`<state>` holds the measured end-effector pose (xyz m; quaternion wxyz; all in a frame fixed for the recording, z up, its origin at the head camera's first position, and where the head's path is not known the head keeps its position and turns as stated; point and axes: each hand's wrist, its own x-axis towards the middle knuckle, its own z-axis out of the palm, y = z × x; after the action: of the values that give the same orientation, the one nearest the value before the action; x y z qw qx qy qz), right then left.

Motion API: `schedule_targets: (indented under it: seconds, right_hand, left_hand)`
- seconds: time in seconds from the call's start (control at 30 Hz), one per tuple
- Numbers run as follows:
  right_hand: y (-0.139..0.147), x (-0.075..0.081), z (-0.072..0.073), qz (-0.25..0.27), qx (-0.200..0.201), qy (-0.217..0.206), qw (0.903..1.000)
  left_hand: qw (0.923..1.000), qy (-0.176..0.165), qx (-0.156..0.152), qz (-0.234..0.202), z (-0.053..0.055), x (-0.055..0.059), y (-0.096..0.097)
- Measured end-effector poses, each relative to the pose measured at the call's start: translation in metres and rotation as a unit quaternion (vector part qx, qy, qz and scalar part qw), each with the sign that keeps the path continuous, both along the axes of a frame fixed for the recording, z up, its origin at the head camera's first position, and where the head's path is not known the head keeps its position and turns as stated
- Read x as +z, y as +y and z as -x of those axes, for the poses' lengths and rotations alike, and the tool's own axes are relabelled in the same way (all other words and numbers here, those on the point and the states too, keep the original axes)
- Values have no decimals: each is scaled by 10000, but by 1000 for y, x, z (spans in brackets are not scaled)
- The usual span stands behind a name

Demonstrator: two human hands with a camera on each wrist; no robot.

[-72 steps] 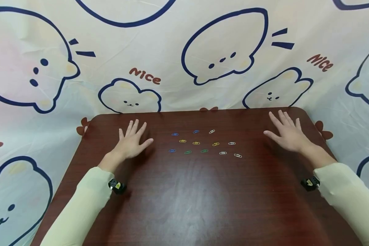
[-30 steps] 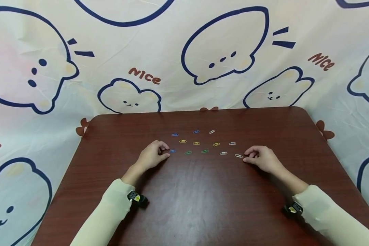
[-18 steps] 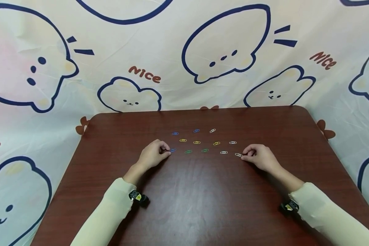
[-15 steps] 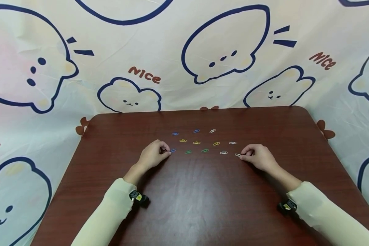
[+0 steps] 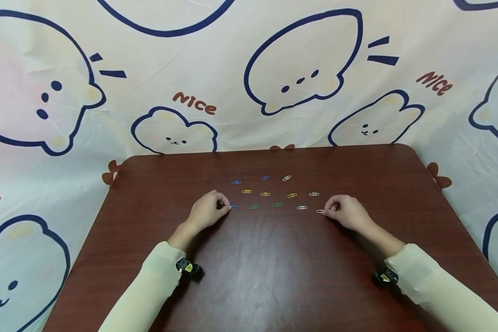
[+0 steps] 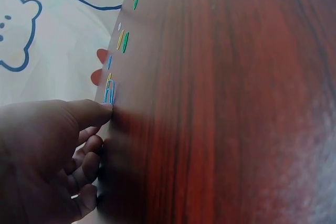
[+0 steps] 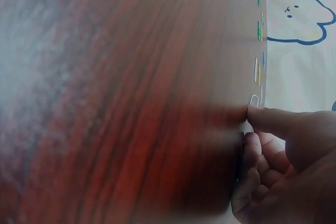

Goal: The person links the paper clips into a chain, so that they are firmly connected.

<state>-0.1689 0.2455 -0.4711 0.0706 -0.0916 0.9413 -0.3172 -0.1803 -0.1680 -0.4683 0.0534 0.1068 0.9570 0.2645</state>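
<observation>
Between thumb and fingertips my left hand (image 5: 206,210) pinches a blue paper clip (image 5: 234,207), whose looped end shows tilted up in the left wrist view. On the other side my right hand (image 5: 347,212) pinches a white paper clip (image 5: 320,211) by its right end; its loop also shows past the thumb in the right wrist view. Two green paper clips, one of them this green paper clip (image 5: 254,207), lie in the row between the hands, beside another white paper clip (image 5: 301,207). Behind them is a row with several yellow paper clips (image 5: 265,194).
Farther back lie two blue clips, among them this blue clip (image 5: 265,178), and a white clip (image 5: 287,178). All rest on a dark brown wooden table (image 5: 249,276). A pale cartoon-printed cloth (image 5: 232,69) hangs behind and beside it.
Both hands came inward from the table's sides, where their fingers were spread. They now pinch the front row's two end clips; the blue one has shifted slightly nearer and the white one has turned straighter.
</observation>
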Motion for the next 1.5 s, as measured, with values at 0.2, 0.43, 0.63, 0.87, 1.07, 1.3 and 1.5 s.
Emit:
schedule_targets:
  seconds: [0.2,0.43,0.63,0.87,1.07,1.3,1.5]
  right_hand:
    - [2,-1,-2,12,97,124,9999]
    - [6,-2,-1,349,94,140,9992]
    - [3,-1,-2,741,201,130,9970]
    - [-3,3,-1,1037,268,358,9936]
    - [-10,10,1,1492,307,469,9872]
    - [-17,21,2,2149,280,155,9761]
    - [-31,38,-1,2565,313,-60,9660]
  left_hand:
    - [9997,149,-123,168,-1,0,1]
    - [9994,169,-221,184,-2,2,1]
    - [9998,-9,-191,-44,-1,3,1]
    - [9988,-36,-248,-422,0,7,5]
    - [9980,119,-257,-573,0,16,13]
    - [9961,478,-339,-655,-2,31,28]
    - [9939,765,-449,-654,-5,39,40]
